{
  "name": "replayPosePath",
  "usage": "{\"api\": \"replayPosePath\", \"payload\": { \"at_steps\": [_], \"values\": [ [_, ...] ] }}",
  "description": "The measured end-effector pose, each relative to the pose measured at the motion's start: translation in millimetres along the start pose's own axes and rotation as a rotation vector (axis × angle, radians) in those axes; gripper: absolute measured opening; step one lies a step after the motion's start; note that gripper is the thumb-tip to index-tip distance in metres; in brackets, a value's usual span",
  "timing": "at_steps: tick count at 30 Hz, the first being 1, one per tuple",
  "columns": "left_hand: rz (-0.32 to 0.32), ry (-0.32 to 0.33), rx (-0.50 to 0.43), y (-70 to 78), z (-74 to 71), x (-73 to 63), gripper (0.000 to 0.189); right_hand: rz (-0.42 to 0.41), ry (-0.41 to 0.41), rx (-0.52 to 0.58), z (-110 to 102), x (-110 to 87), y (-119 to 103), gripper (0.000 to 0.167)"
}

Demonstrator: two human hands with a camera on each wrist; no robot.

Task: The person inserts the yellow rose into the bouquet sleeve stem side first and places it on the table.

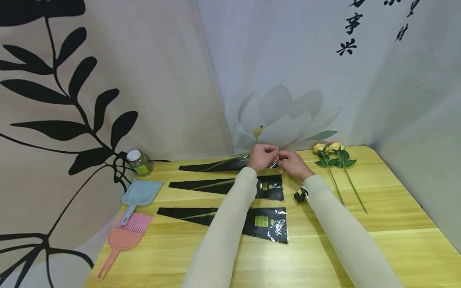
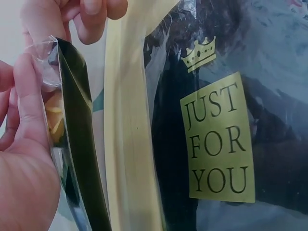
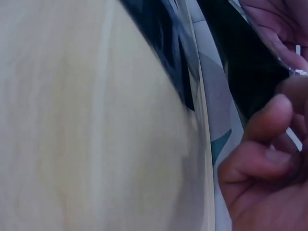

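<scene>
A black flower sleeve with a clear front (image 1: 216, 165) is at the table's back edge, a yellow rose (image 2: 55, 120) inside it in the left wrist view. My left hand (image 1: 263, 157) grips this sleeve near its wide mouth. Opposite, my right hand (image 1: 293, 163) pinches the mouth's edge with curled thumb and fingers, the fingertips of both hands nearly meeting. Closer to me lie two more black sleeves, a middle one (image 1: 201, 185) and a front one (image 1: 266, 236), partly covered by my left forearm. Gold "JUST FOR YOU" lettering (image 2: 216, 139) shows large in the left wrist view.
Two yellow roses (image 1: 335, 148) with long green stems lie right of my right hand. At the left are a blue dustpan (image 1: 142, 193), a pink one with comb-like teeth (image 1: 126, 236), and a white-lidded jar (image 1: 139, 163). A printed cloth (image 1: 173, 80) hangs behind the wooden table (image 1: 396, 248).
</scene>
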State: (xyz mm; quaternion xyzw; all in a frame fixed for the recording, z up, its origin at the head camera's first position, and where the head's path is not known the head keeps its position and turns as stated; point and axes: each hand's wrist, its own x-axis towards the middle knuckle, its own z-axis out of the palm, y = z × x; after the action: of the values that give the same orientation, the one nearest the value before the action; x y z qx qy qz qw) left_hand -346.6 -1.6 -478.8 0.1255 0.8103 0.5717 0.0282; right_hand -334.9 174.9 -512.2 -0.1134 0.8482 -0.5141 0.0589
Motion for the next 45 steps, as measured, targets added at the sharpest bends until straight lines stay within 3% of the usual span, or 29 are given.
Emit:
{"api": "replayPosePath", "payload": {
  "at_steps": [7,13,19,23,26,30,34,37,40,45],
  "values": [
    [-0.034,-0.001,-0.070,-3.8,2.8,2.5,0.018,0.003,-0.026,-0.002,-2.4,-1.2,0.2,0.036],
    [-0.045,0.008,-0.077,-3.5,4.2,0.8,0.019,0.030,0.047,0.012,-6.7,-4.3,-1.8,0.032],
    [-0.074,0.024,-0.157,-2.3,11.4,0.7,0.018,0.059,0.105,0.008,-13.7,-6.8,-4.8,0.032],
    [-0.086,0.055,-0.126,-7.1,19.4,6.0,0.014,0.067,0.107,0.012,-14.3,-5.1,0.7,0.034],
    [-0.089,0.043,-0.096,-10.9,21.5,6.7,0.015,0.080,0.094,0.015,-13.9,-5.0,4.5,0.033],
    [-0.122,0.001,-0.156,-15.1,17.1,5.7,0.023,0.093,0.090,0.017,-14.7,-6.8,5.4,0.034],
    [-0.125,0.001,-0.205,-16.7,2.3,2.8,0.029,0.088,0.109,-0.003,-13.7,-7.5,3.4,0.034],
    [-0.085,0.027,-0.140,-14.5,-13.3,1.3,0.030,0.097,0.130,-0.005,-13.3,-7.2,1.7,0.034],
    [-0.044,0.067,0.001,-13.0,-31.3,1.4,0.029,0.122,0.158,-0.004,-12.2,-5.9,-0.9,0.036],
    [-0.060,0.096,0.218,-17.0,-57.5,0.0,0.026,0.186,0.250,0.010,-8.9,-2.5,-6.6,0.048]
  ]
}}
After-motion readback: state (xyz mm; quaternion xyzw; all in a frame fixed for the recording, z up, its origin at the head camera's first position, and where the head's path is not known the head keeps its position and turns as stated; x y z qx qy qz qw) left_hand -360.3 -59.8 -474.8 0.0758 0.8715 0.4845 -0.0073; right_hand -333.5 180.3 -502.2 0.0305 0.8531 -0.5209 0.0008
